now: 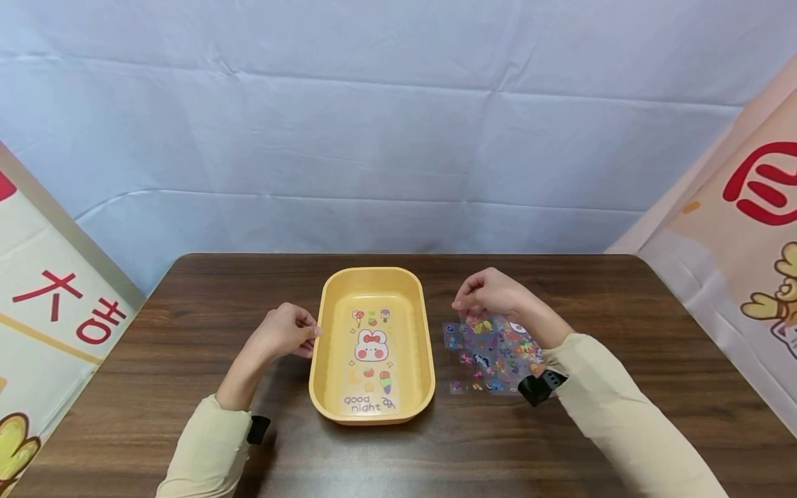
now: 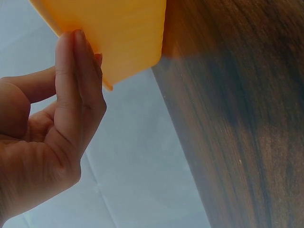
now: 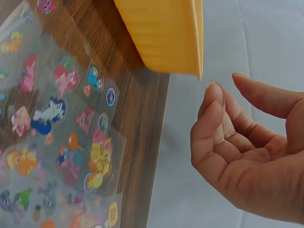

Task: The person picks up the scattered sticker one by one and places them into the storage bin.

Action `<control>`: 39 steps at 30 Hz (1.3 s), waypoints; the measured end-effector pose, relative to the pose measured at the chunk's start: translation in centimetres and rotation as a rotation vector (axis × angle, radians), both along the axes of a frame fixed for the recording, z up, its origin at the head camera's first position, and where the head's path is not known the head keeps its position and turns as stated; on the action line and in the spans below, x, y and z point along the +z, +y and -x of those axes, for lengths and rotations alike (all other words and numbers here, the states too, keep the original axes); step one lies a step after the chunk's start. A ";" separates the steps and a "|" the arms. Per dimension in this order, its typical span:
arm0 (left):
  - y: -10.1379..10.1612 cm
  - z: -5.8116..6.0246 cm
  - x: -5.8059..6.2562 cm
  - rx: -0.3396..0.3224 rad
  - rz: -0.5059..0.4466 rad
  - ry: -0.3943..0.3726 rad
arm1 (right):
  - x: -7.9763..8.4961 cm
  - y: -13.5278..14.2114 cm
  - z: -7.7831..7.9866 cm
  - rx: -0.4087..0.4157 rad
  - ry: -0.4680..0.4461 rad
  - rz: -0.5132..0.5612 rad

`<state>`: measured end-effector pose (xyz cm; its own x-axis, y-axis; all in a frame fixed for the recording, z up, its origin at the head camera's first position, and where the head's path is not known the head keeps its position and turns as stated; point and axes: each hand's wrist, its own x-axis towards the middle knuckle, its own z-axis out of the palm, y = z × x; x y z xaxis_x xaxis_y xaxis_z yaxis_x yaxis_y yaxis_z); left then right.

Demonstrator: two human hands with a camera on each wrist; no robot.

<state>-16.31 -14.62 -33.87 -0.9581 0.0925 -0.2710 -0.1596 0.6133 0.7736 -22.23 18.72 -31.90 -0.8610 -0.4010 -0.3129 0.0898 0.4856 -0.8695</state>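
Observation:
A yellow plastic tray [image 1: 425, 387] with rounded corners and raised walls stands on the table. On its floor lies a clear sticker sheet [image 1: 371, 347] with a white rabbit face, small fruits and the words "good night". My left hand [image 1: 286, 332] holds the tray's left rim; in the left wrist view its straight fingers [image 2: 67, 90] lie along the outer wall. To the right of the tray, my right hand [image 1: 492, 294] hovers over overlapping clear sticker sheets [image 1: 492, 363] printed with colourful ponies. Its fingers are loosely bent, the thumb stands apart, and nothing is between them in the right wrist view.
The dark wooden table [image 1: 205, 311] has its far edge just beyond the tray. Behind it hangs a pale blue cloth [image 1: 349, 152]. Printed panels with red characters stand at the left [image 1: 56, 304] and right [image 1: 753, 207]. Black wrist cameras sit at both cream sleeves.

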 end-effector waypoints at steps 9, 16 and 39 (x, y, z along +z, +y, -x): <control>-0.1 0.1 -0.1 -0.001 0.003 0.000 | -0.3 1.5 0.2 -0.010 0.025 -0.029; -0.1 0.1 -0.1 0.002 0.001 -0.006 | -0.3 2.9 0.2 -0.034 0.003 -0.029; -0.1 0.1 -0.1 -0.008 -0.007 -0.007 | -1.4 7.6 0.1 -0.124 -0.015 -0.055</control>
<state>-16.43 -14.76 -34.01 -0.9554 0.1023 -0.2772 -0.1603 0.6087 0.7770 -22.35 26.31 -33.30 -0.8982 -0.2733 -0.3443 0.1648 0.5169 -0.8400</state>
